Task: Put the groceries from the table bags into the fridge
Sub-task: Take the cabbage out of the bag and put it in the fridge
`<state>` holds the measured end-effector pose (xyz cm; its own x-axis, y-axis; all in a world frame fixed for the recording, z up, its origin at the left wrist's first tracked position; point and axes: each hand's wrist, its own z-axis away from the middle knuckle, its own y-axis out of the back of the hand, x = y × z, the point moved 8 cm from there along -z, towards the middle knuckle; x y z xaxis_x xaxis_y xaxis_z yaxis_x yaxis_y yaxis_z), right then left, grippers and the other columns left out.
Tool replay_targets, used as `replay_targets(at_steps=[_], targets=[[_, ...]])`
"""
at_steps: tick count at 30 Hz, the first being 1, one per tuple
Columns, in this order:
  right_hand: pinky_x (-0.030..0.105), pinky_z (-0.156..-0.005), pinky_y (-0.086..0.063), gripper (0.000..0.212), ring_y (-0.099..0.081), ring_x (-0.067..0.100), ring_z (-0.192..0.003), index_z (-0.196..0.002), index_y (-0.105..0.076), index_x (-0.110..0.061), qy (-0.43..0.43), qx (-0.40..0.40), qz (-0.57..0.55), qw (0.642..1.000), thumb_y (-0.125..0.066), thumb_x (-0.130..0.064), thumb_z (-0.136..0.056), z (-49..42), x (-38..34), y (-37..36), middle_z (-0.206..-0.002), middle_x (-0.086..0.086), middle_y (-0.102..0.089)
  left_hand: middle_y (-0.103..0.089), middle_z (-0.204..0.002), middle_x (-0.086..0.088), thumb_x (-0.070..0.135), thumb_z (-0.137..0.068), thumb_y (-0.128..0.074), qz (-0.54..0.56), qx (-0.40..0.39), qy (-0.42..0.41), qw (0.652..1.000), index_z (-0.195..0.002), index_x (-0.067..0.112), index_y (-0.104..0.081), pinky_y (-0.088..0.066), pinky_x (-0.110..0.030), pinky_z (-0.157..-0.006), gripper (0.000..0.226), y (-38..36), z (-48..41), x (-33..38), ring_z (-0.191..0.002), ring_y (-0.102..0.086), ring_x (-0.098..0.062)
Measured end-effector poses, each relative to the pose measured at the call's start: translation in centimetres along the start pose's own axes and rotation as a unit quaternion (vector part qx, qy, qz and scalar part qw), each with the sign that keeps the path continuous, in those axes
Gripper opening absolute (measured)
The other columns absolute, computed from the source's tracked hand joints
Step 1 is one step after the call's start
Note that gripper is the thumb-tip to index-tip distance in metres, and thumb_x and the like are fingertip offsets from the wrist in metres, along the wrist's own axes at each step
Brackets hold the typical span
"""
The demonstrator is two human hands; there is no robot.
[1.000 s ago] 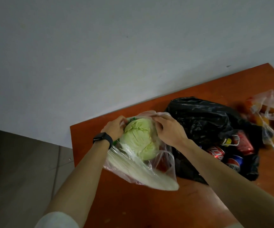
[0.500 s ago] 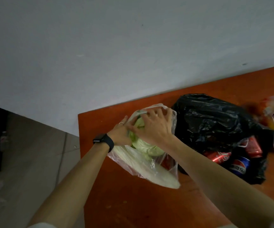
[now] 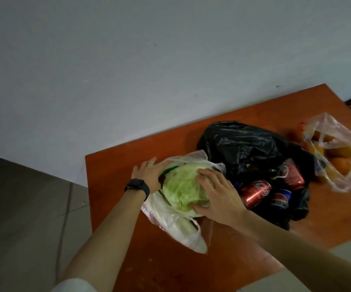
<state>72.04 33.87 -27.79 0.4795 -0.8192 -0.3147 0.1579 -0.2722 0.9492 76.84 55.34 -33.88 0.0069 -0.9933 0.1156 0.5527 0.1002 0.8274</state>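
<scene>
A pale green cabbage sits in the mouth of a clear plastic bag on the orange-brown table. My right hand grips the cabbage's right side, fingers spread over the top and thumb underneath. My left hand, with a black watch on the wrist, presses flat against the cabbage's left side and the bag's rim, fingers straight. Something white and long lies lower in the same bag.
A black bag lies right of the cabbage with two red cans and a Pepsi can spilling out. A clear bag of oranges is at the far right. A wall stands behind the table, with tiled floor to the left.
My right hand slid from the top of the cabbage to its right side. My left hand's fingers straightened against the left side. More of the cabbage shows outside the bag.
</scene>
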Motion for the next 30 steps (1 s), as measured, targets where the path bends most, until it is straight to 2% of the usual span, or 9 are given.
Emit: replay_targets(at_steps=[3,5,9,12,15,19,23,26,30], targets=[[0.043,-0.086,-0.058,0.079,-0.044,0.029,-0.131,-0.127,-0.05,-0.016,-0.006,0.011,-0.036,0.999,-0.067,-0.07,-0.071,2.6,1.3,0.2,-0.143,0.003,-0.043,-0.005,-0.166,0.0,0.016,-0.084,-0.059,0.062,0.034,-0.032,0.997,-0.148,0.051,-0.029,-0.02,-0.054,-0.119,0.08,0.5,0.9,3.0,-0.149,-0.014,-0.031],[0.042,-0.088,-0.058,0.08,-0.041,0.028,-0.133,-0.127,-0.049,-0.014,-0.009,0.014,-0.071,0.997,-0.068,-0.07,-0.072,4.3,2.7,0.0,-0.145,0.003,-0.04,-0.018,-0.163,0.004,0.012,-0.081,-0.057,0.143,0.099,-0.041,0.984,-0.138,0.045,-0.052,-0.03,-0.047,-0.117,0.066,1.5,2.4,4.0,-0.148,-0.02,-0.025],[0.046,-0.096,-0.055,0.081,-0.043,0.028,-0.132,-0.127,-0.05,-0.012,0.008,0.025,-0.091,0.995,-0.076,-0.064,-0.071,6.4,4.4,0.1,-0.144,0.004,-0.04,-0.055,-0.121,0.007,0.019,-0.09,-0.056,0.234,0.262,-0.026,0.936,-0.104,0.031,-0.069,-0.055,-0.036,-0.075,0.023,3.2,6.9,6.2,-0.107,-0.054,-0.012],[0.046,-0.096,-0.054,0.082,-0.041,0.028,-0.132,-0.128,-0.05,-0.012,0.008,0.004,-0.102,0.995,-0.076,-0.065,-0.071,6.4,4.8,0.0,-0.144,0.004,-0.04,-0.061,-0.107,0.001,0.03,-0.1,-0.048,0.347,0.166,0.017,0.923,-0.121,0.023,-0.061,-0.055,-0.041,-0.079,0.026,1.1,7.1,8.7,-0.087,-0.061,-0.018],[0.043,-0.1,-0.05,0.085,-0.035,0.024,-0.134,-0.132,-0.045,-0.015,-0.002,-0.028,-0.127,0.992,-0.077,-0.065,-0.07,6.0,5.3,0.2,-0.145,0.001,-0.037,-0.056,-0.13,-0.003,0.05,-0.1,-0.043,0.48,0.081,0.112,0.866,-0.141,0.028,-0.044,-0.048,-0.044,-0.098,0.047,-1.7,7.2,9.6,-0.111,-0.057,-0.023],[0.039,-0.092,-0.053,0.085,-0.033,0.019,-0.133,-0.133,-0.04,-0.02,-0.014,-0.061,-0.118,0.991,-0.076,-0.066,-0.07,5.5,5.6,1.3,-0.141,-0.004,-0.033,-0.038,-0.153,-0.007,0.058,-0.089,-0.057,0.552,0.097,0.173,0.81,-0.154,0.033,-0.019,-0.038,-0.05,-0.11,0.079,-2.8,7.8,10.1,-0.135,-0.044,-0.033],[0.043,-0.101,-0.046,0.091,-0.036,0.028,-0.128,-0.131,-0.033,-0.023,-0.09,-0.086,-0.176,0.977,-0.081,-0.059,-0.062,6.8,5.8,0.0,-0.138,0.004,-0.03,-0.059,-0.135,0.001,0.063,-0.075,-0.069,0.538,0.061,0.191,0.819,-0.133,0.022,-0.056,-0.046,-0.039,-0.097,0.072,-3.2,8.3,9.8,-0.117,-0.058,-0.021],[0.048,-0.103,-0.042,0.1,-0.043,0.035,-0.121,-0.135,-0.02,-0.025,-0.172,-0.139,-0.238,0.946,-0.084,-0.04,-0.059,7.5,7.0,-1.6,-0.132,0.01,-0.034,-0.069,-0.12,0.006,0.079,-0.06,-0.069,0.559,0.063,0.202,0.801,-0.119,0.026,-0.069,-0.048,-0.043,-0.101,0.079,-3.6,8.3,9.1,-0.11,-0.064,-0.017],[0.048,-0.091,-0.051,0.115,-0.052,0.033,-0.111,-0.137,-0.01,-0.03,-0.166,-0.206,-0.251,0.931,-0.089,-0.029,-0.053,7.0,7.9,-1.9,-0.125,0.011,-0.042,-0.067,-0.101,0.005,0.068,-0.084,-0.048,0.533,0.049,0.227,0.814,-0.105,0.02,-0.069,-0.048,-0.037,-0.088,0.056,-3.4,9.0,9.1,-0.097,-0.063,-0.019]])
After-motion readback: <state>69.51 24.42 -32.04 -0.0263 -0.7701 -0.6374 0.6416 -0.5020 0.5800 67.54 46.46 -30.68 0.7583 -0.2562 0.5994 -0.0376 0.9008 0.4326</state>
